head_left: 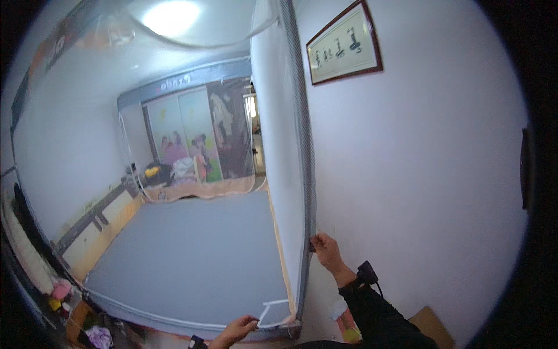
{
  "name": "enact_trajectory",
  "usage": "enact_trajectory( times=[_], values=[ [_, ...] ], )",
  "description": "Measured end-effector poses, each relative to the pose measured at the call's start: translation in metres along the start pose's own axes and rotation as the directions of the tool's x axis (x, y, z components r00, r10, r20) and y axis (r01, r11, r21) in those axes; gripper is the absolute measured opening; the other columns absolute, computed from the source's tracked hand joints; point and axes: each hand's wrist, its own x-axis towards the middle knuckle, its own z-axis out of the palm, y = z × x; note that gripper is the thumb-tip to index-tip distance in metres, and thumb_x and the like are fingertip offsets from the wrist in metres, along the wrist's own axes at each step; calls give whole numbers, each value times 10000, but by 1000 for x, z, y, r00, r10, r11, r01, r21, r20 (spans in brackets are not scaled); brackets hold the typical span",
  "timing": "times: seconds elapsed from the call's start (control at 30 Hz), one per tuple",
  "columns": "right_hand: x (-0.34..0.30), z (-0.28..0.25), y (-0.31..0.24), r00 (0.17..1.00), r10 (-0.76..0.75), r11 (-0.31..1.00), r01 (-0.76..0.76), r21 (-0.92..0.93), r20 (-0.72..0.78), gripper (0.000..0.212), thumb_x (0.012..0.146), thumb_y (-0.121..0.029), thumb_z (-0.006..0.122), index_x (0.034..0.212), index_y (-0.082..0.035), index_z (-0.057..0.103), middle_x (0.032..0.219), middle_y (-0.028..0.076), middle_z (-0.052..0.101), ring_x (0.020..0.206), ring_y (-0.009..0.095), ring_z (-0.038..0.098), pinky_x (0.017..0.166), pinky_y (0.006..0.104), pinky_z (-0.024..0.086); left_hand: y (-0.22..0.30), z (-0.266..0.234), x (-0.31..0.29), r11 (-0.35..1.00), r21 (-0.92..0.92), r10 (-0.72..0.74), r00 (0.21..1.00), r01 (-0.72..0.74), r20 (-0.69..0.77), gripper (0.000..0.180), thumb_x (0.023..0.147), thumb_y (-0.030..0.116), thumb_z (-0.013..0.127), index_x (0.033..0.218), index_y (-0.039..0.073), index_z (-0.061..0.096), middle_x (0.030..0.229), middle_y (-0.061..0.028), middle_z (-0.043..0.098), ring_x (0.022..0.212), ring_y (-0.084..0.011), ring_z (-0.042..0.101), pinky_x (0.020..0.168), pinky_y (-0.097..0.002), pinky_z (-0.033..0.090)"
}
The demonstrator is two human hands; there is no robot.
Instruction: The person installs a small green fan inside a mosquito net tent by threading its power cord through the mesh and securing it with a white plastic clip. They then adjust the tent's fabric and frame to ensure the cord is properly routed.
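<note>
Grey mesh net frame (pixel 306 174) pinched by right hand (pixel 326 251), left hand (pixel 235 331) gripping its bottom corner (white patch), white wall (pixel 418 174) just beside, framed scroll (pixel 344 43) above.

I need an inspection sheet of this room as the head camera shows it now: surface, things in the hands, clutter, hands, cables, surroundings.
Surface: grey bed sheet, flat and bare.
Job's things: mosquito net frame, grey corner edge upright beside the white wall.
Clutter: coloured items on the floor at lower left; clothes pile behind the far end of the net.
Hands: left hand pinches the net's bottom corner; right hand grips the upright edge.
Cables: a dark device with a thin cord at the right wrist.
Surroundings: framed calligraphy, sliding wardrobe, ceiling lamp.
</note>
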Motion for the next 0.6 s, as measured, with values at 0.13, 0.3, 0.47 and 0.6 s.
enact_trajectory(
  times=[0.13,0.3,0.47,0.6],
  values=[
    [-2,3,10,994,85,944,-105,314,75,196,980,-221,524,900,-48,572,824,-17,565,750,91,547,721,286,505,-9,9,-7,999,-47,-23,998,21,-53,328,962,245,525,1159,-14,561,921,-63,635,843,-147,588,780,-293,485],
    [-3,4,5,989,91,905,-129,405,113,204,975,-253,536,893,-71,578,824,-34,569,760,85,558,732,298,511,-27,22,-12,999,-47,-23,998,20,-62,311,961,229,527,1154,-12,563,927,-67,636,852,-148,593,782,-292,484],
    [-6,6,0,989,131,947,-144,286,65,209,982,-249,519,926,-65,599,833,-13,604,779,92,583,729,305,527,-44,26,-16,990,-136,-46,995,34,-83,318,960,255,536,1151,3,562,948,-76,641,865,-151,590,792,-292,483],
    [-6,6,6,993,94,930,-115,348,75,227,981,-272,516,939,-65,601,837,-6,614,768,92,593,707,307,541,-53,25,-18,985,-168,-50,994,33,-96,291,959,219,530,1151,3,562,943,-77,639,868,-146,591,795,-292,487]
  ],
)
